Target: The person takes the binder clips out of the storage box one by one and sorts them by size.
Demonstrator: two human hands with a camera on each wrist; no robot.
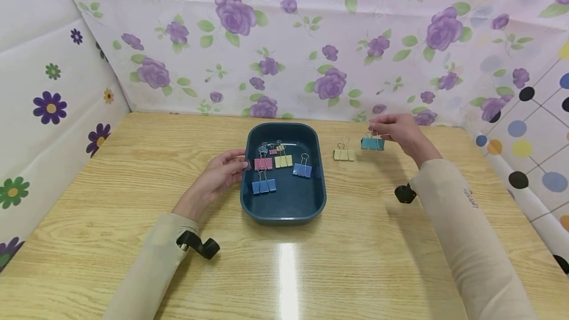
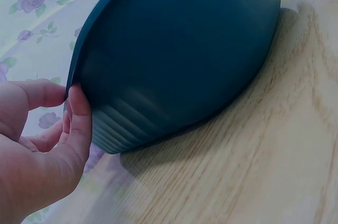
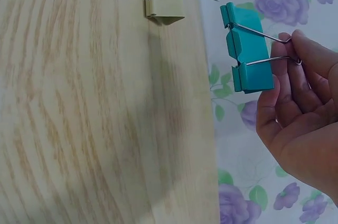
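Note:
A dark teal tray (image 1: 311,137) sits mid-table and holds several binder clips: pink (image 1: 263,163), yellow (image 1: 283,161) and two blue ones (image 1: 302,169). My left hand (image 1: 240,162) holds the tray's left rim, the thumb (image 2: 79,113) lying on the outer wall (image 2: 179,55). To the tray's right, my right hand (image 1: 375,130) pinches the wire handles of a teal binder clip (image 1: 372,143), which hangs from the fingertips (image 3: 296,42) just over the table. The teal clip (image 3: 247,49) looks like three joined side by side. A pale yellow clip (image 1: 344,154) lies on the wood between tray and teal clip.
The wooden table (image 1: 133,172) is closed in by floral sheets at the back (image 1: 284,48) and left, and a dotted sheet at the right (image 1: 529,132). The pale yellow clip (image 3: 163,2) lies close to the held one.

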